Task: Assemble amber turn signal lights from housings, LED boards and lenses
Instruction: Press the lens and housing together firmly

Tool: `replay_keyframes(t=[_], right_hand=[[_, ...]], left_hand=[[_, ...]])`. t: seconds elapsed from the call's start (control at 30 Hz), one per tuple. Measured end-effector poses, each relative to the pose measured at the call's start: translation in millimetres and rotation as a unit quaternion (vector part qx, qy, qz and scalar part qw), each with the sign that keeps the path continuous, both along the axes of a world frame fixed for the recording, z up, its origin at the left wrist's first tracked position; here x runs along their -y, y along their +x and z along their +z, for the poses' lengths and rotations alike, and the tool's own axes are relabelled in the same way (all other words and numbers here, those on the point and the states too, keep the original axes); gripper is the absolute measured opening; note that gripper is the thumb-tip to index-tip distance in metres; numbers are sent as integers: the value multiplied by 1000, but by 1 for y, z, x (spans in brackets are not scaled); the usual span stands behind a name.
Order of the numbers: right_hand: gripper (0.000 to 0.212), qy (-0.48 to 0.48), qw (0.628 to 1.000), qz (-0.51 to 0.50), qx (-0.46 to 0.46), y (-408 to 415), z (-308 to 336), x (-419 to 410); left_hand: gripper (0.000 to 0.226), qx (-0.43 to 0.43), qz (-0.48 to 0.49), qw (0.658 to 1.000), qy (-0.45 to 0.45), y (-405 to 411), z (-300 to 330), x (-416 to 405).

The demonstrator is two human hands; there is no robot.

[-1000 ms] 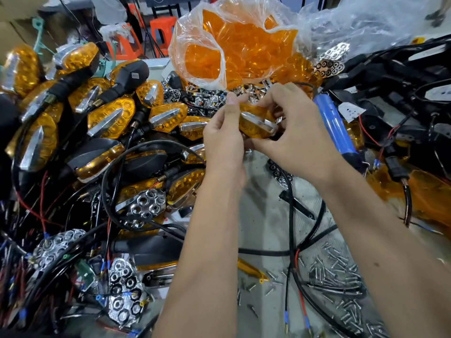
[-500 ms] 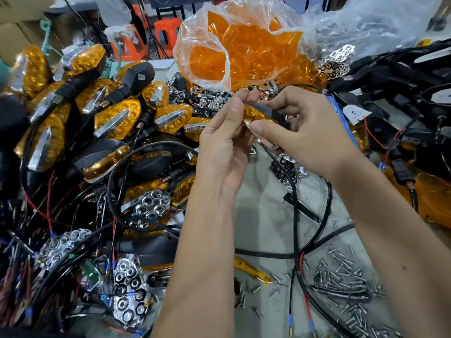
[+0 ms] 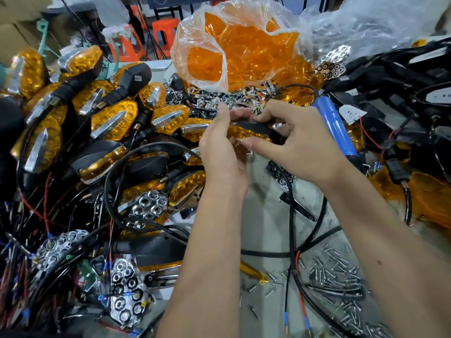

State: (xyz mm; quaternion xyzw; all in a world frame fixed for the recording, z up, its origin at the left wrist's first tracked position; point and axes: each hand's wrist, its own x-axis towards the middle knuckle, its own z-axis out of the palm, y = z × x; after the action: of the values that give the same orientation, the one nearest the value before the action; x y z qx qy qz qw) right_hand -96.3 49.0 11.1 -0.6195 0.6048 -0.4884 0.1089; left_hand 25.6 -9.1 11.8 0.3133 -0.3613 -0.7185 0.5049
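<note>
left hand (image 3: 220, 152) grip pinched turn signal (image 3: 251, 131) | right hand (image 3: 296, 145) grip pinched same turn signal | signal held above worktop (image 3: 266, 223), before lens bag (image 3: 241, 45) | screws (image 3: 341, 284) lower right

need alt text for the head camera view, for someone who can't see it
Two bare hands, left hand and right hand, hold a turn signal light, amber lens and black housing, above a cluttered workbench. Finished amber lights lie piled to the left, a clear bag of amber lenses sits behind, and loose screws lie scattered at lower right.
</note>
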Motion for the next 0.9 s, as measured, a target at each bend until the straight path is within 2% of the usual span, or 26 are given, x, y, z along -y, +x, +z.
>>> replay_keyframes(t=[0.1, 0.2, 0.27, 0.33, 0.4, 0.5, 0.57, 0.63, 0.77, 0.9], right_hand=[[20, 57, 996, 66, 22, 5, 6, -1], [18, 95, 992, 84, 13, 16, 13, 0], [28, 105, 991, 58, 54, 29, 16, 3], [49, 65, 993, -19, 95, 44, 16, 8], [62, -13, 989, -126, 74, 56, 16, 10], [66, -59, 969, -214, 110, 50, 17, 10], [66, -21, 960, -209, 186, 38, 16, 10], [58, 36, 955, -194, 221, 31, 12, 12], [45, 82, 947, -181, 254, 38, 9, 15], [32, 106, 936, -181, 283, 41, 4, 15]], left_hand=[[61, 61, 124, 989, -47, -4, 1, 1], [70, 30, 192, 979, -61, -5, 3, 2], [70, -1, 218, 975, -51, -5, 3, 3], [67, -10, 220, 974, -49, -7, 2, 0], [64, -24, 182, 980, -79, -12, 2, -5], [62, -62, 22, 991, -118, -17, 5, -11], [72, -94, -71, 987, -112, -14, 6, -10], [82, -113, -106, 980, -125, -12, 2, -7], [93, -145, -146, 968, -143, -9, 0, -7], [91, -144, -142, 968, -150, -6, 3, -7]])
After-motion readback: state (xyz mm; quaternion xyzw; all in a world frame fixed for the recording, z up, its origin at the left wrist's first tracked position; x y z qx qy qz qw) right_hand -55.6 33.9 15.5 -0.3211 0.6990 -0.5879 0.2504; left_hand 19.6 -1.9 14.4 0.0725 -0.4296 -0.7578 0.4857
